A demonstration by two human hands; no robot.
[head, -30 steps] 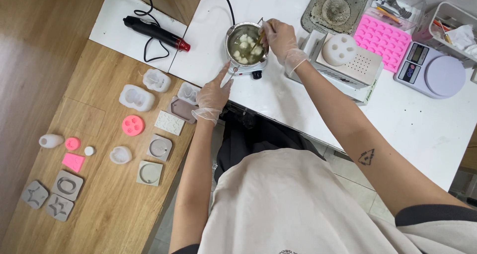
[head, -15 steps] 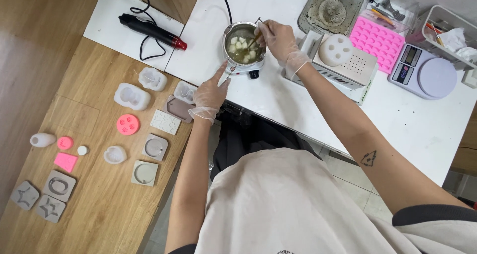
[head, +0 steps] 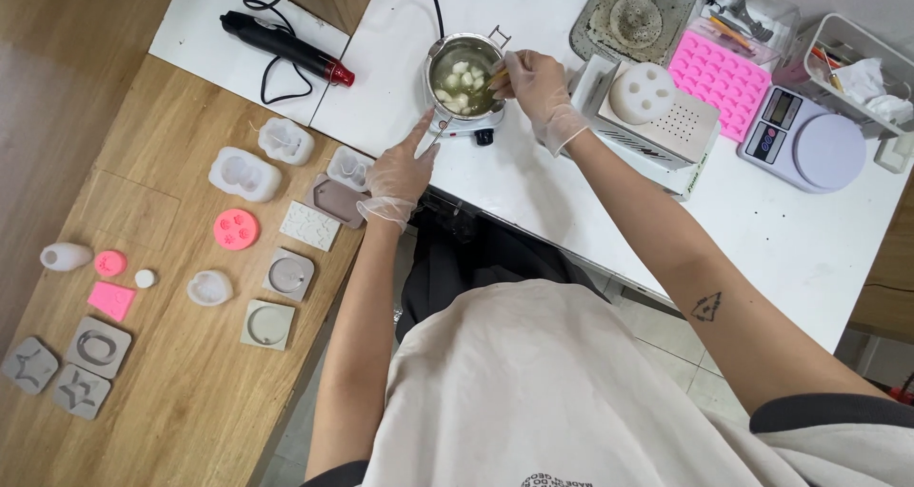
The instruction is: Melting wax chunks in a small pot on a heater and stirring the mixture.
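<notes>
My right hand (head: 533,82), in a thin clear glove, is pinched around a small stick (head: 497,73) whose tip dips into the metal pot (head: 464,76) sitting on its little heater at the near edge of the white table (head: 533,182). My left hand (head: 395,173), gloved too, grips nothing — the fingers are loosely spread and the forefinger reaches up to the pot's thin handle (head: 436,135), touching it or very nearly. Inside the pot the white lumps (head: 459,85) float in clear yellowish liquid; I'd judge the melt is only partway, since several lumps are solid and whole. On the wooden bench to my left the moulds (head: 246,173) — white, grey and pink — lie spread out, and as far as I can see none has been filled. A black heat gun (head: 286,44) lies on the white board beyond them. To my right sit a white block with holes (head: 647,92), a pink tray mould (head: 719,82) and a kitchen scale (head: 809,144), all well apart from the pot.
</notes>
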